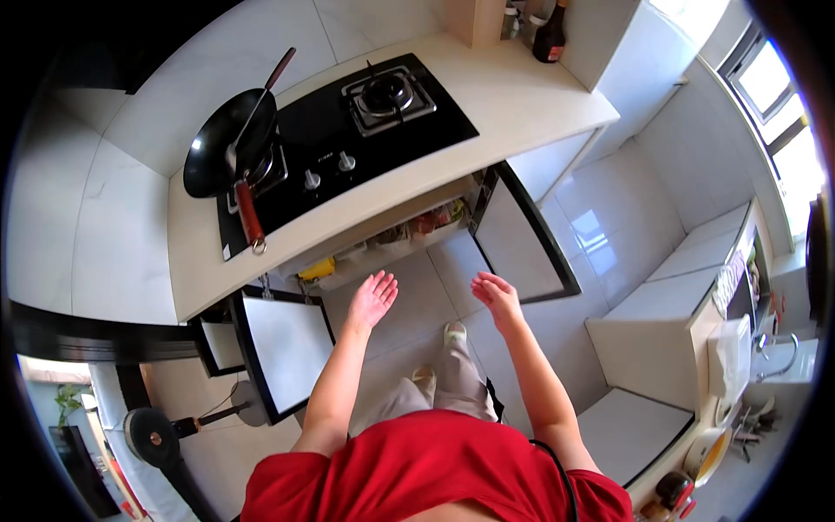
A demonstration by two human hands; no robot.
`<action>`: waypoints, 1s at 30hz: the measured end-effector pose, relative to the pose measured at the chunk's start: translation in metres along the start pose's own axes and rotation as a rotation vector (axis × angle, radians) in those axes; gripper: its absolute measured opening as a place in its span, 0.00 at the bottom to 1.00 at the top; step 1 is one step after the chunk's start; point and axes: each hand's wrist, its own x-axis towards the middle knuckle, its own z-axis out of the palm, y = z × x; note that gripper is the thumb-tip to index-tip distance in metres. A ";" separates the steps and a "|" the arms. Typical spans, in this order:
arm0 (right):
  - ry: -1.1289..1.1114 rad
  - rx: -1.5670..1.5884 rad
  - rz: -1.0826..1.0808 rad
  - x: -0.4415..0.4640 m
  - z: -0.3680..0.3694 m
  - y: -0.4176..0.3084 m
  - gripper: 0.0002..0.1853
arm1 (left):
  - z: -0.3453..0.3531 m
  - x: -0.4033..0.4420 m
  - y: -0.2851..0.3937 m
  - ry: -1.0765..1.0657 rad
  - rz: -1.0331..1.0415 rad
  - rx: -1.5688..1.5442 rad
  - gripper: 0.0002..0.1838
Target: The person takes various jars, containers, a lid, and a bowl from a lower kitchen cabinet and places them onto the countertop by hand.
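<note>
My left hand is held out in the air, palm partly up and fingers stretched, with nothing in it. Level with it, my right hand is also bare, its fingers extended close together. Both are in front of an open lower cabinet, where a yellow item and several packed goods lie in white bins. The left open cabinet door is nearest to my left hand; the right open door stands beside my right hand. Neither hand visibly touches anything.
Above the cabinet, a black gas stove is set in the cream counter. A wok with a long-handled utensil rests on the left burner, its handle jutting over the counter. A dark bottle stands at the back right.
</note>
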 end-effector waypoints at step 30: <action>-0.483 0.469 -0.230 0.572 0.025 0.181 0.30 | -0.061 0.518 0.123 -0.211 0.698 0.242 0.23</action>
